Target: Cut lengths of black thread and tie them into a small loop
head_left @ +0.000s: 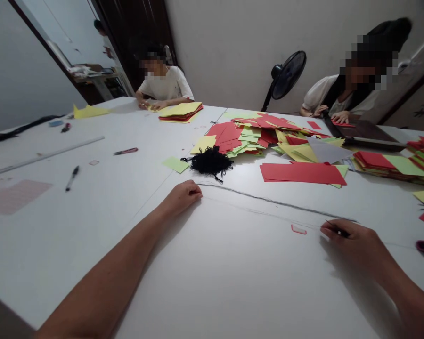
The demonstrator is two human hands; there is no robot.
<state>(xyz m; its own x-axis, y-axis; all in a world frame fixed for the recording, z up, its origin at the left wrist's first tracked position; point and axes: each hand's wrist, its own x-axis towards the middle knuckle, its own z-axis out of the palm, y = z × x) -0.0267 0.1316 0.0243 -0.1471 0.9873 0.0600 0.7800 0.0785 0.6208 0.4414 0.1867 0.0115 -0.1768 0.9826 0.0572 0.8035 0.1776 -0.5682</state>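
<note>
1. Nearest my camera, my left forearm [102, 278] and right forearm [406, 282] reach out over the white table [56, 245].
2. My left hand [181, 197] is loosely curled, knuckles up, with its fingertips at one end of a long dark strand [275, 202]. I cannot tell whether it is pinching the strand.
3. My right hand [353, 242] is nearly closed, with its fingers and thumb pinched together on the strand's other end.
4. The strand's long axis runs sideways between my hands, sloping slightly toward me on the right.
5. My landmark is the black yarn tangle [210, 161]. My left hand is the nearer one, just in front of it; my right hand lies farther off, toward the right.
6. Right of the tangle, red paper sheets [303, 173] lie beyond the strand, and a heap of red, yellow and green paper [254, 134] lies behind it. A small red paper frame [298, 229] sits right of it, just beside my right hand.
7. Left of the tangle are a marker pen [72, 178], a craft knife [125, 151] and a long ruler [44, 157].
8. Open table lies on my side of the strand; the tangle and paper crowd its far side.
</note>
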